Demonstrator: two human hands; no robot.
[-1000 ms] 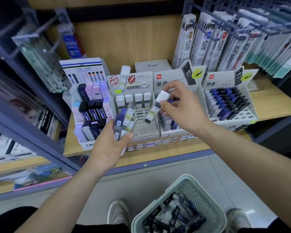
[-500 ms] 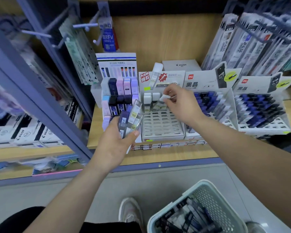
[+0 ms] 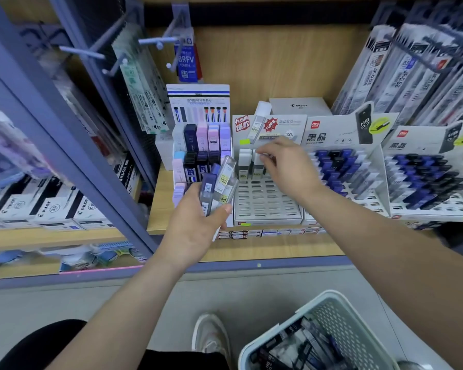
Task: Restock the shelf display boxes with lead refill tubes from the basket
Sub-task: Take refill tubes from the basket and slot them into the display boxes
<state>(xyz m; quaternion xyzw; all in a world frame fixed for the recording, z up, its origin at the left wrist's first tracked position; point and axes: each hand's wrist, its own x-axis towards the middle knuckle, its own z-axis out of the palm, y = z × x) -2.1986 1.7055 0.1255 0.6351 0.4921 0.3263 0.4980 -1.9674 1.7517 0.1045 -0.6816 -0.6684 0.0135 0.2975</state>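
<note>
Wide wooden shelf [image 3: 278,252] across the view, smooth pale grain, and down at the bottom right sits the basket [image 3: 340,324], pale plastic with perforated walls, on the floor, dark packets and tubes jumbled inside it. Up on the shelf, dead centre, the white display box [image 3: 267,218]: a glossy card header behind, a sloping tray of rectangular slots in front, most slots bare, a short row of white caps standing at the back. Next to it on the right, a card box [image 3: 332,134] packed with blue and black caps. Now the hands. The left hand [image 3: 195,222] hovers at the box's front left corner, fingers curled and thumb clamped across a fanned bunch of lead refill tubes [image 3: 219,182], slim, flat-sided, clear plastic with yellow labels, one dark blue. The right hand [image 3: 289,166] reaches over the tray to the back row, its fingers [image 3: 271,148] drawn together, pinching the cap of a white-capped tube [image 3: 257,166] that stands upright in its slot.
</note>
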